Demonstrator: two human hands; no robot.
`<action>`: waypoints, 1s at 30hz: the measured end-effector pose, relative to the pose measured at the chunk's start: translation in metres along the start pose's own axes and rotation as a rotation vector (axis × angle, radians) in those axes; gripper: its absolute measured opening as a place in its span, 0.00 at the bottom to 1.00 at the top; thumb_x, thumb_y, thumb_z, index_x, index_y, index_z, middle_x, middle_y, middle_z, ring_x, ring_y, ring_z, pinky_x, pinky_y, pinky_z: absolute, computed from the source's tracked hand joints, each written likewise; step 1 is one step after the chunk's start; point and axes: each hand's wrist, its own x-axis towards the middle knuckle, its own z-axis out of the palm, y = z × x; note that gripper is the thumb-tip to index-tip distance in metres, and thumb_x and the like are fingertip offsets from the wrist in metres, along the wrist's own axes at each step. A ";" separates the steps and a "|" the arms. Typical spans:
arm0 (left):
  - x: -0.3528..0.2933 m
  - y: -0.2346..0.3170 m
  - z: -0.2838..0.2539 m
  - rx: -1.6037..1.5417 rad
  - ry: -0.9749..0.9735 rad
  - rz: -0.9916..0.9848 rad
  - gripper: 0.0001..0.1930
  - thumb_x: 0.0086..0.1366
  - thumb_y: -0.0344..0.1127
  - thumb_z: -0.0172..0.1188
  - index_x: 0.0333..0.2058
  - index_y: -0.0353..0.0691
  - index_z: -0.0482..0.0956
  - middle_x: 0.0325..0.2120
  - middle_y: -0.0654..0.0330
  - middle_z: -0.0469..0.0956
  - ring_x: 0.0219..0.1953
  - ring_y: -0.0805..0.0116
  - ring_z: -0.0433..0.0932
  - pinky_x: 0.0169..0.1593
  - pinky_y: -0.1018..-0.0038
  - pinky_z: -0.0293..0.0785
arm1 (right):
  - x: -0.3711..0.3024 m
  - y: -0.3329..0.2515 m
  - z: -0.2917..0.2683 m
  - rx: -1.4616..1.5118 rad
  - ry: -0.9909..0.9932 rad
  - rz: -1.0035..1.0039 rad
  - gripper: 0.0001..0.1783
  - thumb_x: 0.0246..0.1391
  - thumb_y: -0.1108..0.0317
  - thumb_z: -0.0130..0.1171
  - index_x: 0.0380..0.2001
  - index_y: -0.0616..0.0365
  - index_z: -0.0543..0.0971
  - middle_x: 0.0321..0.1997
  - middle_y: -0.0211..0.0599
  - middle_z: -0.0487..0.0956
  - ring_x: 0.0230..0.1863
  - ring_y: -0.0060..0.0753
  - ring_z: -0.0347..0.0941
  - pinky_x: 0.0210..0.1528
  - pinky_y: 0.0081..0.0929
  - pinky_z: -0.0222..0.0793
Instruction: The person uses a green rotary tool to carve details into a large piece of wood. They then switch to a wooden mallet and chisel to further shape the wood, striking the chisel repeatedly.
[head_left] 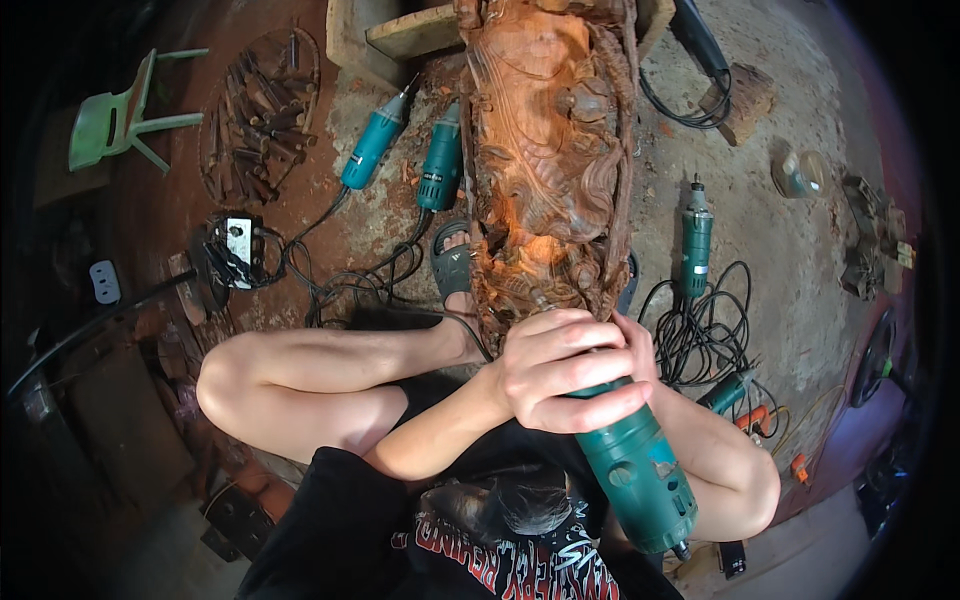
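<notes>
A reddish-brown wood carving (540, 130), long and deeply cut with curling relief, stretches away from me between my legs. At its near end I hold a green die grinder (637, 480), its body slanting back toward my lap. My left hand (570, 368) is wrapped over the front of the grinder. Beside and partly behind it, my right hand (640, 350) closes round the same tool; most of its fingers are hidden. The grinder's tip is also hidden by my hands, close to the carving's near edge, and I cannot tell whether it touches the wood.
Two teal grinders (377, 145) (438, 165) lie left of the carving, and a third grinder (696, 240) stands right with coiled black cable (700, 335). Farther left are a power strip (239, 252), a basket of chisels (262, 120) and a green chair (115, 120). A wooden support (420, 32) holds the far end.
</notes>
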 end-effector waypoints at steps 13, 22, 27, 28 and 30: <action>-0.005 -0.011 -0.003 0.164 -0.127 0.024 0.14 0.53 0.37 0.68 0.40 0.50 0.85 0.36 0.66 0.80 0.39 0.66 0.81 0.40 0.71 0.80 | -0.071 0.093 0.032 0.684 0.141 -0.310 0.57 0.36 0.50 0.86 0.67 0.63 0.70 0.59 0.70 0.77 0.56 0.48 0.82 0.59 0.37 0.75; 0.036 -0.019 -0.139 0.246 -0.458 0.013 0.15 0.51 0.34 0.67 0.40 0.50 0.82 0.38 0.65 0.80 0.43 0.64 0.81 0.46 0.66 0.78 | -0.015 0.048 0.079 0.724 0.301 -0.151 0.44 0.61 0.48 0.68 0.70 0.64 0.68 0.59 0.63 0.80 0.54 0.48 0.83 0.54 0.39 0.78; 0.093 -0.130 -0.258 0.621 -1.041 0.134 0.17 0.45 0.26 0.70 0.36 0.49 0.84 0.40 0.65 0.81 0.50 0.60 0.79 0.59 0.61 0.75 | -0.030 0.051 0.061 0.424 0.485 0.164 0.29 0.63 0.70 0.65 0.66 0.67 0.73 0.64 0.51 0.79 0.65 0.42 0.76 0.62 0.34 0.72; 0.100 -0.160 -0.275 0.741 -1.173 0.143 0.12 0.47 0.26 0.69 0.32 0.49 0.84 0.38 0.67 0.81 0.49 0.62 0.79 0.60 0.64 0.72 | -0.033 0.049 0.057 0.423 0.500 0.228 0.28 0.64 0.72 0.64 0.66 0.66 0.73 0.64 0.50 0.79 0.65 0.40 0.75 0.63 0.33 0.71; 0.108 -0.222 -0.301 1.003 -1.473 0.338 0.09 0.51 0.28 0.66 0.31 0.52 0.85 0.37 0.69 0.81 0.49 0.66 0.78 0.60 0.69 0.70 | -0.046 0.050 0.047 0.314 0.497 0.268 0.27 0.63 0.74 0.62 0.65 0.66 0.74 0.64 0.49 0.79 0.65 0.39 0.76 0.65 0.34 0.69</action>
